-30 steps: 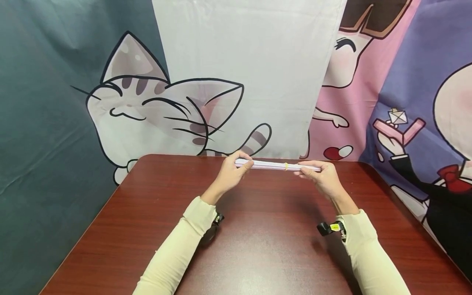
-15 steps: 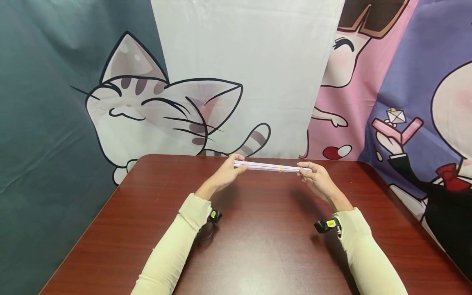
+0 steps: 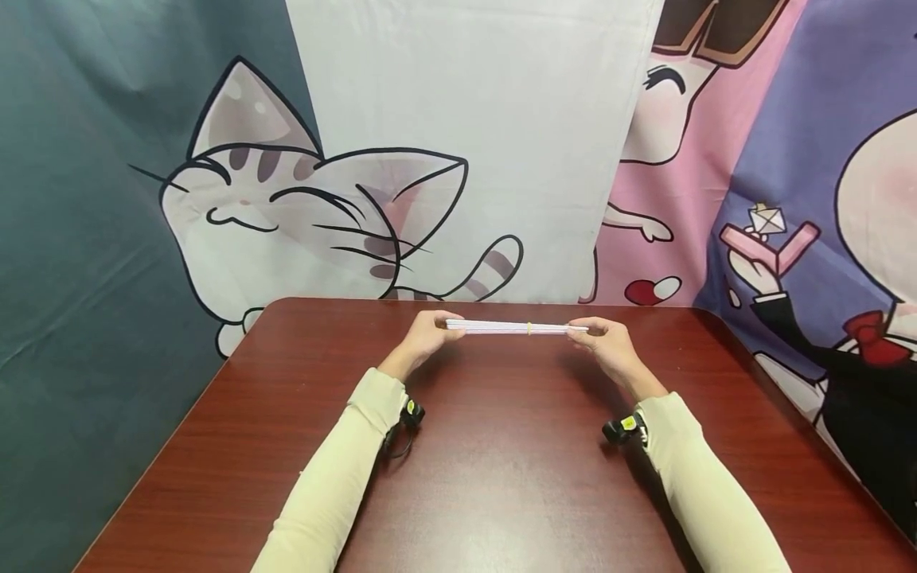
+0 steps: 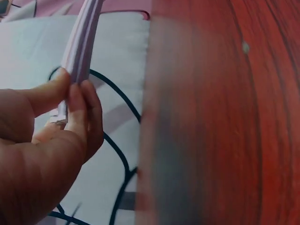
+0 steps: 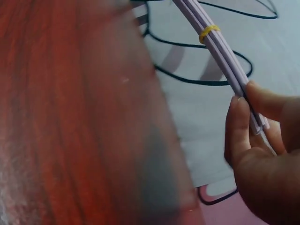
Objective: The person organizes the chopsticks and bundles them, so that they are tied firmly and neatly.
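Note:
A slim, pale lilac bundle of long strips is held level near the far edge of the table. A yellow band circles it, right of its middle in the head view. My left hand pinches the left end between thumb and fingers; in the left wrist view the layered tip pokes out past the fingertips. My right hand grips the other end the same way. What the strips are made of, I cannot tell.
The reddish-brown wooden table stretches beneath both forearms. Behind its far edge hangs a printed cloth backdrop with a cartoon cat. A small black camera sits at the left wrist and another black camera at the right.
Both hands have moved left with the bundle, the right one farther. The left hand has also come slightly lower in the head view. Both keep their hold, and the head view has shifted a little.

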The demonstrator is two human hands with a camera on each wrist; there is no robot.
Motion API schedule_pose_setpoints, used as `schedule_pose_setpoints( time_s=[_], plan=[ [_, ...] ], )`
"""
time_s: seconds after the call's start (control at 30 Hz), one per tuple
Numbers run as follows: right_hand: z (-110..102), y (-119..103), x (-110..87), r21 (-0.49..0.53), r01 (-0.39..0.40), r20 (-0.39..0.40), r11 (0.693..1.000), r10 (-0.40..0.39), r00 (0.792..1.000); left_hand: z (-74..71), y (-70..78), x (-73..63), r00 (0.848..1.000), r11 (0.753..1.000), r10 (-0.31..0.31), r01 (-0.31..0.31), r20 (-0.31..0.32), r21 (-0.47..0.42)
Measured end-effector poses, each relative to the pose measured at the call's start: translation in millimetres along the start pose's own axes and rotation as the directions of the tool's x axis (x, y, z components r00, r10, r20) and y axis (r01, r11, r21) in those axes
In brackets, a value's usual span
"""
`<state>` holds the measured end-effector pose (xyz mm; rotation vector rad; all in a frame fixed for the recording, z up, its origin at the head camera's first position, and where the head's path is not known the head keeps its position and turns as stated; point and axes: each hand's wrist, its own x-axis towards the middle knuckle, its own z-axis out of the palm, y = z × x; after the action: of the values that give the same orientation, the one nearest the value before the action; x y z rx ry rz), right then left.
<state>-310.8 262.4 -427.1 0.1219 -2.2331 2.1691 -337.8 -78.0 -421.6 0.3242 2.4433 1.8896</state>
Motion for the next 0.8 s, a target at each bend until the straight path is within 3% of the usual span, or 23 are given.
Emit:
schedule_pose_setpoints(
  time_s=[0.1,0.23,0.33,0.43,0.53,0.7,0.8],
  plan=[
    [0.3,8.1,5.0,-0.110,-0.038,-0.008,0.993,0.037,0.999,-2.3,-6.6,1.4,0.999,0.999,-0.037,0.037,0.007,0.027],
    [0.1,18.0,9.6,-0.081,-0.082,0.006,0.993,0.083,0.997,-4.0,-11.7,1.5,0.999,0.995,-0.047,0.047,0.000,0.084],
    [0.7,23.0,10.5,-0.082,-0.070,-0.001,0.994,0.070,0.998,-3.9,-14.4,2.3,0.999,0.988,-0.037,0.040,-0.021,0.147],
    [0.4,27.4,11.1,-0.174,-0.042,-0.025,0.984,0.038,0.999,-1.9,-18.3,4.9,0.997,0.974,-0.055,0.064,-0.048,0.217],
    [-0.7,30.6,12.9,-0.285,-0.038,-0.066,0.958,0.019,0.998,0.5,-19.9,7.6,0.995,0.941,-0.070,0.092,-0.078,0.326],
    [-4.2,33.7,17.5,-0.399,-0.047,-0.109,0.916,0.003,0.994,6.1,-15.0,11.8,0.991,0.857,-0.080,0.122,-0.104,0.501],
    [-5.5,33.9,19.5,-0.456,-0.029,-0.085,0.889,-0.011,0.996,8.7,-12.8,13.8,0.988,0.835,-0.102,0.150,-0.118,0.529]
  ],
)
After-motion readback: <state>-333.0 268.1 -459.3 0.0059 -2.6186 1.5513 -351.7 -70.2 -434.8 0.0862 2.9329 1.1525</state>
